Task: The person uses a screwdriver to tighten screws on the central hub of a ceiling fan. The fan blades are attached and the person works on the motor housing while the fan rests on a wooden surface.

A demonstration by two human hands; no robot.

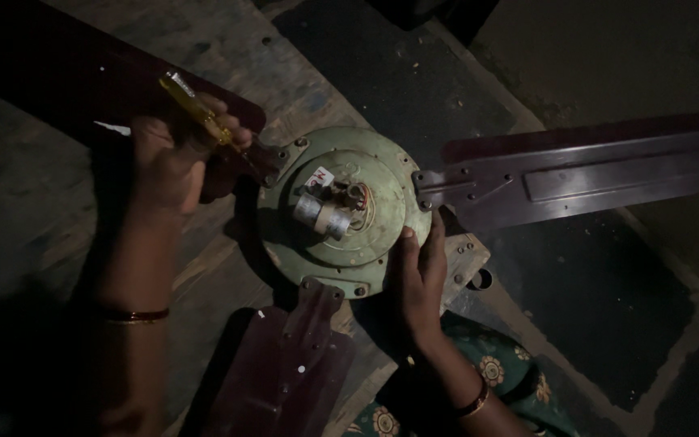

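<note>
Gripping a yellow-handled screwdriver, the left hand is clenched around the handle, shaft angled down toward the bracket where the upper-left blade joins the fan motor housing. The tip is lost in shadow; cannot tell whether it sits in a screw.

Right hand lies flat, fingers spread, pressed against the lower-right rim of the housing; it grasps nothing.

Housing: round, pale green, worn, lying face-up on a scuffed wooden worktop. At its centre, a short metal shaft with wires beside it.

Three dark maroon blades radiate out. Right blade extends past the worktop edge over the dark floor. Lower blade points toward the person.

Thin bangles on both wrists. Green floral-patterned cloth shows beneath the right forearm. Lighting very dim; edges of the scene are unreadable.
</note>
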